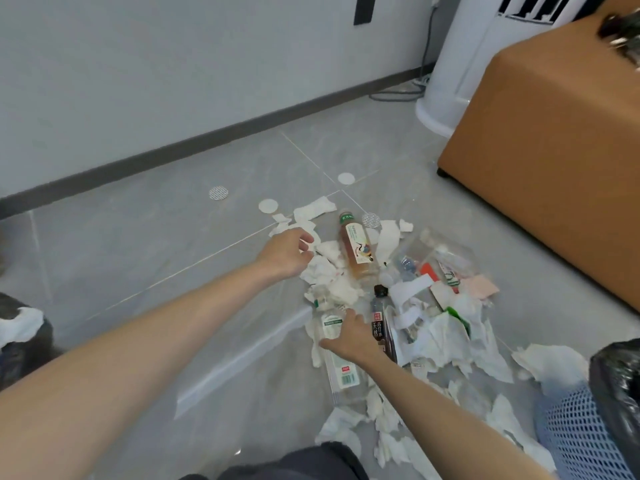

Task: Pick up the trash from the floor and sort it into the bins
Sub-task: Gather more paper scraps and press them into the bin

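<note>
Knee [294,462] in dark trousers at the bottom, person crouched over the floor [173,271]. Blue mesh bin [581,438] with a black liner sits on the floor nearest on the right, tissue scraps touching its base. Second bin [20,341], black liner too, is at the left, with a tissue over its rim.

Hands are apart. Right hand [353,336] is on the clear bottle [337,362], which lies flat: thumb across it, fingers down its right side, gripping. Just right of it is a dark-capped bottle [379,323], touching the hand's edge.

Tissue pile [446,337] spreads mid-floor, right of both bottles.

Left hand [287,252] is further out, fingers curled at the white tissue scraps [325,268]; can't tell whether it has one pinched. Beside it is an amber tea bottle [356,251], lying flat with its cap pointing at the wall. Clear plastic bag [440,258] of small bits is right of that.

Beyond them, white paper discs [268,206] lie on the tiles near the wall's skirting [173,150]. Brown upholstered seat [554,168] stands on the floor far right, white appliance [450,64] behind it in the corner.
</note>
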`<state>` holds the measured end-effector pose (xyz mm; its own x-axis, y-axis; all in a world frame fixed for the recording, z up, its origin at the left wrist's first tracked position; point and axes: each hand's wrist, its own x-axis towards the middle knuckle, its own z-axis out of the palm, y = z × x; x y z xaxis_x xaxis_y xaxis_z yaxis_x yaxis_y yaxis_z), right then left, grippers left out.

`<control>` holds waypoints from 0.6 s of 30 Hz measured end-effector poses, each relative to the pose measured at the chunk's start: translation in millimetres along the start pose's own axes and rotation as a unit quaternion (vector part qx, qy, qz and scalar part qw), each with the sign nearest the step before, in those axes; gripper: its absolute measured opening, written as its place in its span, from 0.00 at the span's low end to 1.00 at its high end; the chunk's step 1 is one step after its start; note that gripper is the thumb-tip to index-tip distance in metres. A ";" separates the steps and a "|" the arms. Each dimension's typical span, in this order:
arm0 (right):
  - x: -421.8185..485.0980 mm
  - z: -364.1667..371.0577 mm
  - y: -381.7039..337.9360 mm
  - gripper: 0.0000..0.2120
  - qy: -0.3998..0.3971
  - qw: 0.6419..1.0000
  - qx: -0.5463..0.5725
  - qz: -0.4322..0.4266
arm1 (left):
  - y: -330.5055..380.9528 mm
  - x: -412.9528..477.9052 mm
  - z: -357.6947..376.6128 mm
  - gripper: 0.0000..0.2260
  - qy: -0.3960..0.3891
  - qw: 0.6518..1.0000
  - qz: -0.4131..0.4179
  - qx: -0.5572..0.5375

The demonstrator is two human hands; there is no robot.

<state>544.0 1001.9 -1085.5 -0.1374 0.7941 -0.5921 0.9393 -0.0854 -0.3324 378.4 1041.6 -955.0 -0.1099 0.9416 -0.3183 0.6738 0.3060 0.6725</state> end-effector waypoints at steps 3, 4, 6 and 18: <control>-0.6 18.4 4.5 0.41 0.005 1.000 -0.021 0.014 | -9.0 8.6 22.1 0.15 -0.044 0.998 -0.045 0.001; 0.4 22.5 6.5 0.39 0.004 1.000 -0.009 0.026 | -12.2 10.7 29.2 0.16 -0.061 0.996 -0.061 0.003; 2.1 25.8 10.7 0.38 0.011 0.998 0.027 0.047 | -18.8 13.4 42.6 0.17 -0.097 0.991 -0.092 0.012; -7.2 11.0 40.3 0.37 0.015 0.964 0.262 -0.040 | -47.0 -9.3 124.9 0.35 -0.133 0.883 -0.340 -0.295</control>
<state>579.4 986.2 -1102.7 -0.1864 0.8277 -0.5292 0.6372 -0.3082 -0.7064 439.0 1000.9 -1067.1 -0.1141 0.4692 -0.8757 0.0122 0.8821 0.4710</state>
